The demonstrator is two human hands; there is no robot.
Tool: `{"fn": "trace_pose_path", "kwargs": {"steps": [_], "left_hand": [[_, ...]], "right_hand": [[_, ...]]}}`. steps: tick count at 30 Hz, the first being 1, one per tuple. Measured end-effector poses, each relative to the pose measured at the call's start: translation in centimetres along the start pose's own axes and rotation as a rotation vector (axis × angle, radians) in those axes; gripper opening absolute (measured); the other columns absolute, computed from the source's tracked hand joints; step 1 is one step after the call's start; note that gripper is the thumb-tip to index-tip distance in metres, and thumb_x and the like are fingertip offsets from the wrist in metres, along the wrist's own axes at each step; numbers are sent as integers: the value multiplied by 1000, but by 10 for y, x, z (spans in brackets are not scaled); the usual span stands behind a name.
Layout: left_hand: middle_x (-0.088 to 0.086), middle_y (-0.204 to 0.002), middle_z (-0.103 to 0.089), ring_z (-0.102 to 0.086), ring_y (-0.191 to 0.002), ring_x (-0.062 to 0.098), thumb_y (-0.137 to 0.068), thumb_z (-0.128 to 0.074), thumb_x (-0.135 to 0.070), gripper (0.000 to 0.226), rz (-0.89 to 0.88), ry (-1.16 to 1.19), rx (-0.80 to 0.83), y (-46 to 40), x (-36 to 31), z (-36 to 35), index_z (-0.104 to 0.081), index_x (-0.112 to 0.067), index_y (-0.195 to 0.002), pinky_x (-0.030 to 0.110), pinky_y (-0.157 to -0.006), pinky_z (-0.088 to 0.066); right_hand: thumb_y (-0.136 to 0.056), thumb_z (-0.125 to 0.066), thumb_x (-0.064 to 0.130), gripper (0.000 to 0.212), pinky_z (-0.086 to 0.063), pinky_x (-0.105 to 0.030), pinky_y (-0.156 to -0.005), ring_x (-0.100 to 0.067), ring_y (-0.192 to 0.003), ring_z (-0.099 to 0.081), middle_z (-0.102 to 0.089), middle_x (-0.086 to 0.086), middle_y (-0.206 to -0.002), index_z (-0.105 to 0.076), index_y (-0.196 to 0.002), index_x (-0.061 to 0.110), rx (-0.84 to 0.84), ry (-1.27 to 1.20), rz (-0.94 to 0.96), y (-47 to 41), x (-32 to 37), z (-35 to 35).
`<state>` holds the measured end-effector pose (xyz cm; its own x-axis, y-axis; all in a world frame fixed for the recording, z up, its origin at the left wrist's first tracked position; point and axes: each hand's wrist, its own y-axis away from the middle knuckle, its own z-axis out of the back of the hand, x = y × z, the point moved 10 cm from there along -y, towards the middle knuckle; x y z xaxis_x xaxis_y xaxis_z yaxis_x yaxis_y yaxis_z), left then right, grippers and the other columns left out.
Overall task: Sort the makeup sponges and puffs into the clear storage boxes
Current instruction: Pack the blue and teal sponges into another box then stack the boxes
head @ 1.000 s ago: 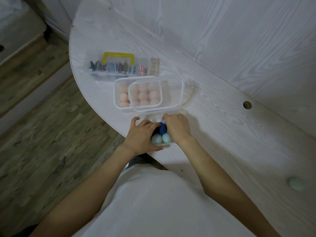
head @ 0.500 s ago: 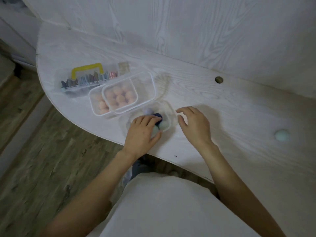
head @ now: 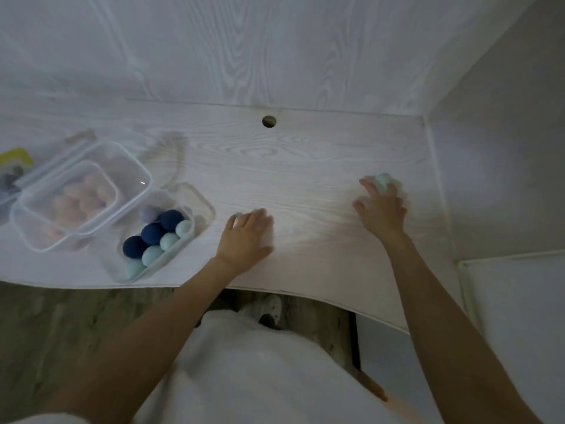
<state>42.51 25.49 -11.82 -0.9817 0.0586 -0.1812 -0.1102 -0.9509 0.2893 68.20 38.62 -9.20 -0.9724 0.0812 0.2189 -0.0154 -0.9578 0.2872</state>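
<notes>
- The desk (head: 305,166), pale with wood grain, carries everything; a round hole (head: 269,121) sits near its back edge, well beyond both hands.
- A big box (head: 134,166), clear plastic, stands far to the left of the left fingers; a smaller clear box inside or on it holds pink sponges (head: 81,198), blurred through the plastic.
- A small box (head: 183,240), clear and without a lid, lies at the desk's near edge, just left of the left fingers and touching the big box's corner. It holds dark blue sponges (head: 153,233), light blue sponges (head: 168,241) and one pale purple one (head: 149,213), packed in rows.
- A clear lid (head: 200,198) lies flat right behind the small box.
- The left hand (head: 247,235) lies palm down on the desk, its fingers (head: 244,216) loosely spread and holding nothing.
- The right hand (head: 380,211) reaches far to the right; its fingers (head: 368,186) are spread wide over a loose sponge. Motion blur hides whether they grip it.
- The loose sponge (head: 382,180), light blue-green, sits on the desk at the right fingertips, well apart from both boxes.
- A yellow item (head: 16,157) shows at the left edge, farthest from the fingers.
</notes>
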Motion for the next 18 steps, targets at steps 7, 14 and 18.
{"fn": "trace_pose_path", "kwargs": {"steps": [7,14,18], "left_hand": [[5,-149,-33,-36,-132,25,-88,-56,-28,56,-32,114,3,0,4,12,-39,-18,-140,35,-106,-27],[0,-103,-68,-61,-91,21,-88,-46,-35,35,133,249,-560,76,59,100,-63,-15,-112,34,-75,-49],[3,-104,-66,-56,-93,27,-83,-48,-37,37,416,235,-617,145,131,98,-63,-16,-109,34,-78,-38]], "right_hand": [[-93,-51,14,25,-40,-35,-90,-37,-107,-50,-46,-22,-126,-58,-117,11,-145,-267,-69,-26,2,14],[-83,-54,-5,33,-39,-25,-59,-14,-69,-49,-50,2,-98,-49,-105,19,74,-768,215,81,140,-17],[-81,-64,3,39,-41,-14,-64,-6,-83,-52,-52,11,-102,-55,-115,21,389,-840,388,138,239,-62]]}}
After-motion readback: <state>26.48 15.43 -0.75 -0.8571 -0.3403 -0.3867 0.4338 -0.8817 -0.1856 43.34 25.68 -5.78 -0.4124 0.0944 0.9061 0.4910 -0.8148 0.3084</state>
